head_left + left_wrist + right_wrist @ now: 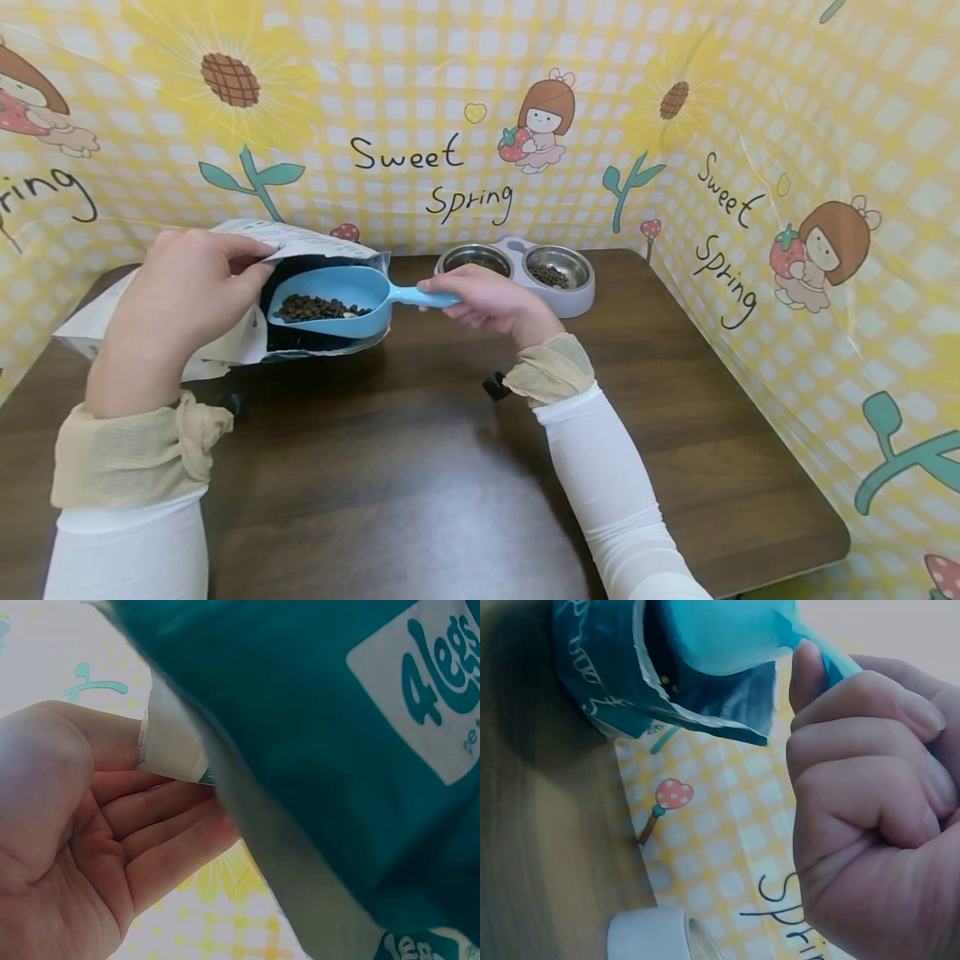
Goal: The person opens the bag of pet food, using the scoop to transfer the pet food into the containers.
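I count one left hand (183, 292) and one right hand (487, 300). In my right grip, one light-blue plastic scoop (348, 285); at my left grip, one white-and-teal bag (238, 337); beyond my right hand, two round steel bowls (579, 268) in one pale-lilac stand (573, 304); below both, one dark-brown table (405, 483).

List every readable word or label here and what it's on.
"Sweet Spring": backdrop, twice in the head view.
"ring": backdrop, cut off.
"Sprin": backdrop, right wrist view, partly hidden.
"4legs": bag, left wrist view.
"pe": bag, cut off.
"leg": lower on bag, cut off.
Unreadable: bag's script in right wrist view, fine print in head view.
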Demonstrator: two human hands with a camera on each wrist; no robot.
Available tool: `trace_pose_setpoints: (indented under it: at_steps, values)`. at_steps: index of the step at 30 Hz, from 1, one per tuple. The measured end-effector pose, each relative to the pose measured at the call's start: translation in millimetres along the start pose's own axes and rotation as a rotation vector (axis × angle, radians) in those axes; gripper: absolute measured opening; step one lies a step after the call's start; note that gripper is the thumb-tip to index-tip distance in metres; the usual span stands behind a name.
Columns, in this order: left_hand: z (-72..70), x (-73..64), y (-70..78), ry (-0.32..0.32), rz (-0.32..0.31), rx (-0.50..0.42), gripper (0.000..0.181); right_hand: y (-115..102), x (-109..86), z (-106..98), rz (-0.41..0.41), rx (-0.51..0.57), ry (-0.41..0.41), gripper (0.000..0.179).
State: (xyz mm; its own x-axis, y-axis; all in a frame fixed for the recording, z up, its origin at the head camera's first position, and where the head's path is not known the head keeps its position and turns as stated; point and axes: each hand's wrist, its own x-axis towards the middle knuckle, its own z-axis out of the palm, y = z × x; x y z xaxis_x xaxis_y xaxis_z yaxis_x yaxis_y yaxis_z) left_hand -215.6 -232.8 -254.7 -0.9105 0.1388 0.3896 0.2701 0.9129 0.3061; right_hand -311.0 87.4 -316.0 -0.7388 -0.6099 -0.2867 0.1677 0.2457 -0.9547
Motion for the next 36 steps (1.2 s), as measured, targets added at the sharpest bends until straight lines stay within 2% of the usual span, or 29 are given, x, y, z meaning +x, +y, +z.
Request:
trace_pose_setpoints:
  at_steps: [10,19,25,31,36]
  values:
    - [-1.3,-0.3,1.1,0.008,0.01,-0.003,0.03,-2.2,-11.6,-18.7,-0.043,-0.016,-0.116,0.036]
    - [-2.3,0.2,2.5,-0.008,0.0,-0.002,0.031,-1.3,-24.4,-41.4,-0.041,-0.074,-0.146,0.036]
    - [-2.3,0.7,2.5,-0.004,-0.003,-0.005,0.03,1.2,-34.6,-59.1,-0.08,-0.092,-0.162,0.036]
    - [-1.4,0.4,1.7,-0.009,-0.004,-0.008,0.031,5.3,-48.5,-78.1,-0.119,-0.035,-0.18,0.04]
    - [-0.4,-0.4,1.3,-0.003,0.003,-0.015,0.031,10.6,-65.5,-98.2,-0.147,0.03,-0.147,0.041]
